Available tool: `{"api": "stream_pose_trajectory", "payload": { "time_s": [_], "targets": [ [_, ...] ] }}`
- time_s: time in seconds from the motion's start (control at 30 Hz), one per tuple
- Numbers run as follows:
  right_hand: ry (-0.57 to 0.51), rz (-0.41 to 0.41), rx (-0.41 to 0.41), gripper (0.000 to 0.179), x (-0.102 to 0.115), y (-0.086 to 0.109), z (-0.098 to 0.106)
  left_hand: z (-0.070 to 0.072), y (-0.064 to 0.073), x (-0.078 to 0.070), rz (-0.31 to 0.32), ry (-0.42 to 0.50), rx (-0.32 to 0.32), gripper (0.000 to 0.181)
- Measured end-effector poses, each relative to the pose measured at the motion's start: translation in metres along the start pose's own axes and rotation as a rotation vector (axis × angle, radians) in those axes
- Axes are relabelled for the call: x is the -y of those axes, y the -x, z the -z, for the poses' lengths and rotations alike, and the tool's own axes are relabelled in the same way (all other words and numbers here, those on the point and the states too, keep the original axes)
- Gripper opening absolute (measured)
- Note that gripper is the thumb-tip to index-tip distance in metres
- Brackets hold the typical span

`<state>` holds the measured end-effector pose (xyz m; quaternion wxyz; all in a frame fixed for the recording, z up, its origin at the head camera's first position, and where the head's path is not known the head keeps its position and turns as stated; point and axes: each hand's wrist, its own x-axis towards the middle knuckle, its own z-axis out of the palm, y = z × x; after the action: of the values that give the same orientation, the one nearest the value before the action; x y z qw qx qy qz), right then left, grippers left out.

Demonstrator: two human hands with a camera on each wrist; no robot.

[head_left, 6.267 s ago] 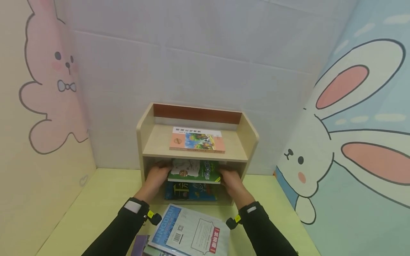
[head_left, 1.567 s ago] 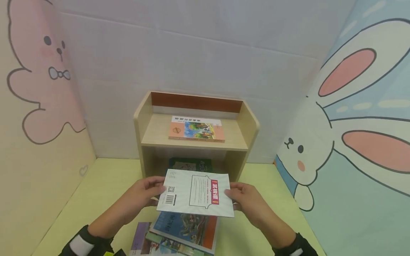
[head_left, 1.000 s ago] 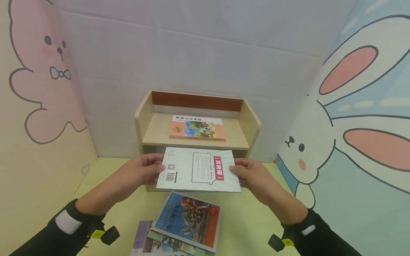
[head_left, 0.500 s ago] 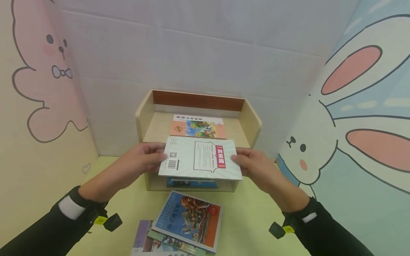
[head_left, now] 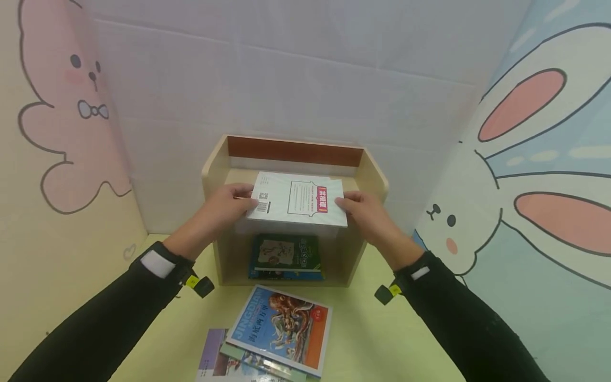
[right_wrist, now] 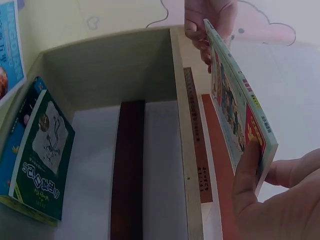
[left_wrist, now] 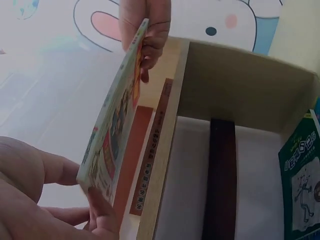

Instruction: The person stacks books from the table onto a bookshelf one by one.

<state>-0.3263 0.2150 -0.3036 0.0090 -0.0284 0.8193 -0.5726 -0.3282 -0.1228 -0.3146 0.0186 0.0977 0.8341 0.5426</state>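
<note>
A thin white-backed book (head_left: 296, 201) with a barcode and a red title block is held level above the upper shelf of a small wooden bookcase (head_left: 214, 172). My left hand (head_left: 224, 207) pinches its left edge, thumb on top. At the opposite edge my right hand (head_left: 365, 215) grips it the same way. The book's colourful underside shows in the right wrist view. Beneath it lies an orange book, its spine (left_wrist: 154, 150) visible in the left wrist view but hidden in the head view. In the lower compartment, a green book (head_left: 286, 252) rests on a blue book (head_left: 286, 275).
In front of the bookcase, a blue-and-orange book (head_left: 281, 329) with an octopus-like cover tops an uneven pile on the yellow-green table (head_left: 372, 329). A purple-edged book (head_left: 212, 355) sticks out at its left. Walls with rabbit drawings flank both sides.
Earlier both hands held the green book in the lower compartment; it now lies there released. The white-backed book, formerly on the pile, has been carried up and forward over the upper shelf.
</note>
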Motion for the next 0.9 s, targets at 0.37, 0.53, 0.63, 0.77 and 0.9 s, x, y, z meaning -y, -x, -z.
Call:
{"api": "stream_pose_trajectory", "payload": {
  "time_s": [0.37,0.53,0.63,0.77,0.9],
  "targets": [
    [0.136,0.032,-0.150,0.046,0.011,-0.049,-0.004,-0.010,-0.042,-0.010,-0.033,-0.016,-0.078,0.053],
    [0.088,0.009,-0.159,0.046,0.009,-0.061,-0.006,-0.013,-0.054,-0.009,0.005,-0.021,-0.090,0.058],
    [0.060,0.006,-0.173,0.043,0.007,-0.063,-0.008,-0.015,-0.059,-0.007,0.022,-0.051,-0.098,0.057],
    [0.147,0.025,-0.196,0.041,0.005,-0.063,-0.013,-0.019,-0.061,-0.005,0.016,-0.138,-0.110,0.052],
    [0.284,0.079,-0.211,0.040,0.004,-0.061,-0.018,-0.021,-0.062,-0.006,-0.009,-0.222,-0.127,0.047]
  ]
}}
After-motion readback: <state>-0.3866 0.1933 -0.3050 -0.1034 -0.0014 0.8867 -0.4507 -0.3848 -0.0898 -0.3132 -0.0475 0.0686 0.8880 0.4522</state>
